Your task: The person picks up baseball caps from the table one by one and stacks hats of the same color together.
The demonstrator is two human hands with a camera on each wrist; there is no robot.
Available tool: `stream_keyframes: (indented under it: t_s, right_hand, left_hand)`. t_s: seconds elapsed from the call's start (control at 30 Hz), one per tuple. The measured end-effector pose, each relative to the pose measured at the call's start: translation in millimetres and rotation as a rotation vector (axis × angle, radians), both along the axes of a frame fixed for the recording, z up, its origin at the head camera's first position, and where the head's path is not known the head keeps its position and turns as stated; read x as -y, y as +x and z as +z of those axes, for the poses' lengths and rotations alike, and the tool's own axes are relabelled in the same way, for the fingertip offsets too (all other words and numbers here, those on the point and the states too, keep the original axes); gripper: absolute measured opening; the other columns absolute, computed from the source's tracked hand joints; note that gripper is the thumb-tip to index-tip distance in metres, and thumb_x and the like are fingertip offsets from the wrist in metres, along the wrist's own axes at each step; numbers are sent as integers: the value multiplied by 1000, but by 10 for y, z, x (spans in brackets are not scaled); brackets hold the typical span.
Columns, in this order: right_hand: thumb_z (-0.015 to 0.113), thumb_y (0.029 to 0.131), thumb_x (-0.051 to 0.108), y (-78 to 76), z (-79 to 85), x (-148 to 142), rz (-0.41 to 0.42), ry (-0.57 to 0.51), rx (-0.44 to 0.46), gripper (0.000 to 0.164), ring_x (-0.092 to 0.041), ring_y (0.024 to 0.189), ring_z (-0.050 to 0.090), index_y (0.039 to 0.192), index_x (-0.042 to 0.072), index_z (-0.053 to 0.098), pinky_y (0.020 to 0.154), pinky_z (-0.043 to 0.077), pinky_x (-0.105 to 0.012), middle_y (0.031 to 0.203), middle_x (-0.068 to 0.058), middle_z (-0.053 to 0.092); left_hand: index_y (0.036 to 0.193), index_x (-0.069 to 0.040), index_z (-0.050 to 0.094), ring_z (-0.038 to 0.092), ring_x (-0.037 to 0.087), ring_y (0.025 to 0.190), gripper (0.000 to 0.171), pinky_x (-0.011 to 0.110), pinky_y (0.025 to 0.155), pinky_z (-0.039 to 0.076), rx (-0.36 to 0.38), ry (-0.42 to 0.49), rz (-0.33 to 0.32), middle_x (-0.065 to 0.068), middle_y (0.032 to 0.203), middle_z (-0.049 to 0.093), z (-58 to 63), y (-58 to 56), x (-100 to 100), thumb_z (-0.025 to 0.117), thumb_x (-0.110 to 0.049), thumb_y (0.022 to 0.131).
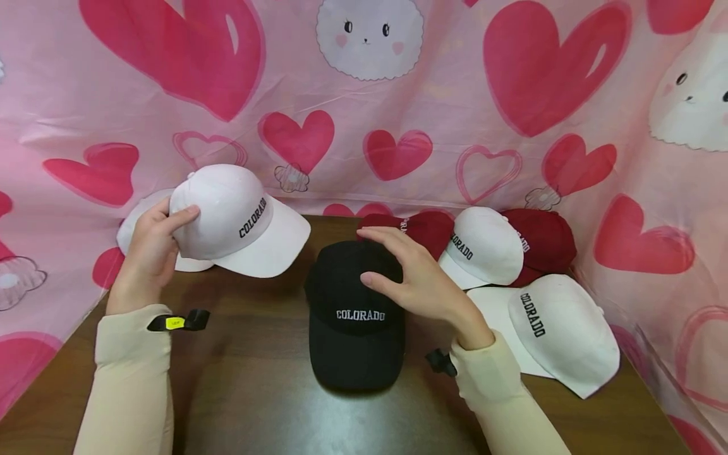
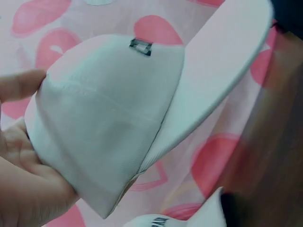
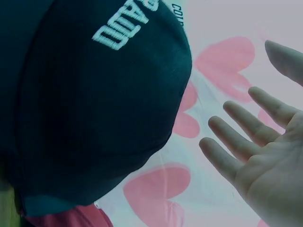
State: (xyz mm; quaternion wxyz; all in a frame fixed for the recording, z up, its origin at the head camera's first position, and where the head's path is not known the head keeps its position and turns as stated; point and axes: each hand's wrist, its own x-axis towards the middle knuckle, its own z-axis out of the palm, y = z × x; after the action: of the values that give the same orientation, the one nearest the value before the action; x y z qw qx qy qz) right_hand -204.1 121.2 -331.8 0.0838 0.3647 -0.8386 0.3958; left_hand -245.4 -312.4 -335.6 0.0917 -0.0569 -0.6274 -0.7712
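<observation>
At the left, my left hand (image 1: 149, 253) holds a white baseball cap (image 1: 218, 208) by the back of its crown, raised off the table. The left wrist view shows the thumb and fingers gripping the rear of this white cap (image 2: 99, 113), with its brim pointing away. Partly hidden behind it is another white cap (image 1: 133, 221). A black cap (image 1: 357, 357) lettered COLORADO sits mid-table, brim toward me. My right hand (image 1: 426, 284) hovers at its right side, fingers spread. In the right wrist view a gap shows between those fingers (image 3: 232, 161) and the black cap (image 3: 113, 113).
To the right, a white cap (image 1: 486, 243) stands between two red caps, one at its left (image 1: 435, 229) and one at its right (image 1: 548, 243). Nearer me lies another white cap (image 1: 569, 335). A pink heart-patterned cloth (image 1: 341, 95) hangs behind the brown table (image 1: 250, 385).
</observation>
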Motion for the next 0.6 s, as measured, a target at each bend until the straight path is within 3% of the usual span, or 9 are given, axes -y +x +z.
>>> stream_keyframes:
  t_s: [0.1,0.3,0.6]
  right_hand:
    - [80,96,29,4,12,12,7,-21,15,66,-13,143,47,156,23,52,119,42,-48,155,6,52]
    - [79,97,27,-78,99,79,19,-31,35,64,-13,134,55,155,19,53,116,46,-44,150,6,57]
    - [79,97,28,-399,451,492,56,128,55,66,-20,134,58,155,14,52,113,49,-40,151,-2,57]
  left_hand:
    - [134,-19,67,49,14,124,28,28,97,41,-28,-39,-54,-3,136,57,43,31,26,59,-12,108]
    - [133,-13,69,59,16,117,31,24,90,54,-85,-140,-174,-1,129,66,139,45,91,54,-4,107]
    - [136,-5,68,68,15,107,43,23,89,57,-195,-245,-360,4,122,73,322,-29,210,45,9,104]
